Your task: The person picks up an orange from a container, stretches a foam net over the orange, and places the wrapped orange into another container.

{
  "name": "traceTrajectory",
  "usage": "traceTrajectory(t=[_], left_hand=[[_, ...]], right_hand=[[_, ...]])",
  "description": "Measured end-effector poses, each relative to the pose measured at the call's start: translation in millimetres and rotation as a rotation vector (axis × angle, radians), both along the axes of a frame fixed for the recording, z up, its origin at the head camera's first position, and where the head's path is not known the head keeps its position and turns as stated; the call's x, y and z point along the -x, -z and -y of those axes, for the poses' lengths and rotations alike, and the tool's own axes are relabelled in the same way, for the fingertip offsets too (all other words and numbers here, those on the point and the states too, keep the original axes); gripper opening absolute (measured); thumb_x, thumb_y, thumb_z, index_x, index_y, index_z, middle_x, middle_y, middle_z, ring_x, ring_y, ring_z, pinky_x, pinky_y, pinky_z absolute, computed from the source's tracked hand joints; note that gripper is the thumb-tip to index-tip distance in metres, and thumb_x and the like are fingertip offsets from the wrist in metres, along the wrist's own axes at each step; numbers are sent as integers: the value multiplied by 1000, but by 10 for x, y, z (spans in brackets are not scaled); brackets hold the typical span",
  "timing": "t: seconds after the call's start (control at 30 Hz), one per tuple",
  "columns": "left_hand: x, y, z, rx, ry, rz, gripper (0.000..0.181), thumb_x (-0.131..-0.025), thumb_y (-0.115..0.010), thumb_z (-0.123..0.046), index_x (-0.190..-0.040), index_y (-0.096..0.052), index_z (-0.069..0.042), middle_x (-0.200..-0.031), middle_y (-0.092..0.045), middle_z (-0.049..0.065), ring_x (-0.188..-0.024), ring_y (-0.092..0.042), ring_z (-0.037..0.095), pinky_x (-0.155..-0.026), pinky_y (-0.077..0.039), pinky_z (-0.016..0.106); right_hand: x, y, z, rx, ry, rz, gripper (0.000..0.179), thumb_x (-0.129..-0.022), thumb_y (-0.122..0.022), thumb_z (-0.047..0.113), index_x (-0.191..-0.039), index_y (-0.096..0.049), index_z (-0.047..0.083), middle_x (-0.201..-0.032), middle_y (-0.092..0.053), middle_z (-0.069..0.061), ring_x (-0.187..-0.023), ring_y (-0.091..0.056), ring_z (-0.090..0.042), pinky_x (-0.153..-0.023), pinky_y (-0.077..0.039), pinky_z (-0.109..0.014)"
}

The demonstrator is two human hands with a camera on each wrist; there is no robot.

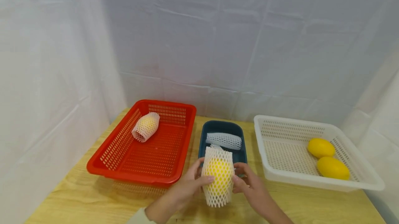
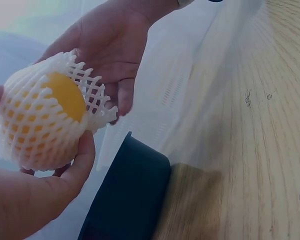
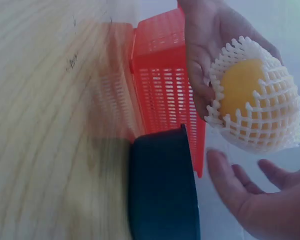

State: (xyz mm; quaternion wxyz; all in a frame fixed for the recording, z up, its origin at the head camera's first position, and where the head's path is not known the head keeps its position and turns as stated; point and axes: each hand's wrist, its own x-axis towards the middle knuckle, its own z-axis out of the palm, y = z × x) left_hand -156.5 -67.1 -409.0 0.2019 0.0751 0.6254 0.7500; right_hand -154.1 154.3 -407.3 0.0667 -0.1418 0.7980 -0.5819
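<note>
In the head view, your left hand [image 1: 190, 182] pinches the foam-netted yellow fruit [image 1: 218, 177] at three o'clock; it's at nine from your loosely spread right hand [image 1: 254, 187]. Both wrist views show the fruit at your nearer hand's twelve.

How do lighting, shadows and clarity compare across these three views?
Head view: soft light, netted fruit fairly clear, faint shadow below the red basket on the table; left wrist view: hazy, white basket nearly washed out, shadow beside the blue bin; right wrist view: also hazy, with a reddish reflection on the table beside the red basket.
</note>
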Motion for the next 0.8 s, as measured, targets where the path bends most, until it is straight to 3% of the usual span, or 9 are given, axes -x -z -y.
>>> traceTrajectory(t=[0.13,0.33,0.63,0.7,0.8], left_hand=[[-14,11,1,-3,11,29,78,-91,-67,-25,-151,-20,-11,-127,-52,15,-104,-61,24,-94,-49,45],[-26,5,-23,29,40,42,78,-90,-70,-27,-149,-22,-13,-125,-51,15,-102,-61,23,-91,-49,42],[-32,-25,-84,89,95,16,77,-89,-71,-30,-140,-16,-13,-124,-51,14,-106,-57,25,-95,-46,43],[-42,-34,-110,134,86,-3,77,-88,-72,-30,-139,-17,-12,-123,-51,14,-106,-57,26,-95,-46,45],[-55,-40,-140,231,72,-43,79,-86,-74,-33,-138,-18,-11,-119,-53,13,-106,-56,26,-98,-43,48]], right_hand=[[-5,25,12,119,-26,37,43,-97,-58,14,-131,-38,-5,-119,-53,-24,-94,-63,-25,-72,-57,-33],[25,38,22,145,-1,176,53,-92,-64,23,-132,-38,-1,-117,-55,-18,-94,-62,-23,-75,-57,-38],[112,156,-87,396,-269,376,50,-95,-52,19,-135,-29,2,-117,-58,-8,-100,-62,-19,-86,-54,-38],[127,186,-91,442,-276,411,49,-90,-52,13,-134,-31,3,-114,-59,-5,-97,-63,-18,-85,-54,-37],[138,213,-65,467,-229,459,64,-80,-50,2,-139,-26,-3,-116,-58,-2,-94,-62,-16,-80,-53,-36]])
